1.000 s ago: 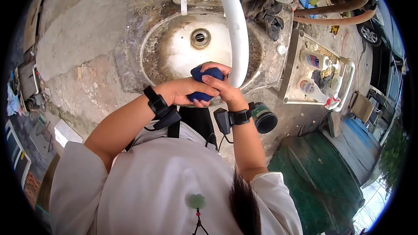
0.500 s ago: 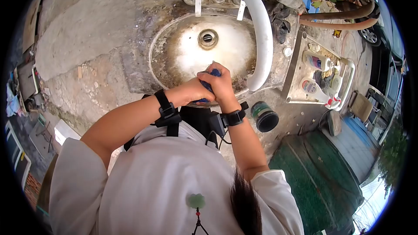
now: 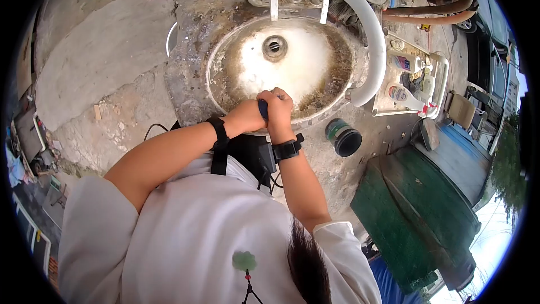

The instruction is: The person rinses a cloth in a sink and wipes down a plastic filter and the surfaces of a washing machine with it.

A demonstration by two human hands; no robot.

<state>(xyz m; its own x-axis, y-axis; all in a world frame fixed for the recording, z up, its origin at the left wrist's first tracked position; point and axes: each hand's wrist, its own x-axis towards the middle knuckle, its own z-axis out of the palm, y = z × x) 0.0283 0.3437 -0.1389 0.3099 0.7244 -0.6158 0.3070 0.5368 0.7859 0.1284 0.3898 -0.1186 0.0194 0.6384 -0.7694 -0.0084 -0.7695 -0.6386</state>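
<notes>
A bunched dark blue cloth (image 3: 262, 109) is gripped between my two hands, mostly hidden by the fingers. My left hand (image 3: 243, 116) is closed round it from the left. From the right, my right hand (image 3: 278, 108) wraps it, knuckles up. Both hands are over the near rim of a stained white sink basin (image 3: 292, 73), below the drain (image 3: 274, 48). A thick white spout hose (image 3: 376, 39) arches along the basin's right side, with no water visible coming from it. A red-dotted tap handle (image 3: 274, 3) and a blue-dotted one (image 3: 324, 8) sit behind the basin.
Right of the basin, a white-framed rack (image 3: 375, 111) carries several bottles, including a spray bottle (image 3: 405, 97). A dark green tub (image 3: 343, 137) stands on the ground nearby. Green sheeting (image 3: 413, 208) lies at lower right; brown hoses (image 3: 430, 16) run at upper right.
The view has shifted, so the sink appears further right. Less of the blue cloth shows between my hands, which remain closed together on it near the basin's front.
</notes>
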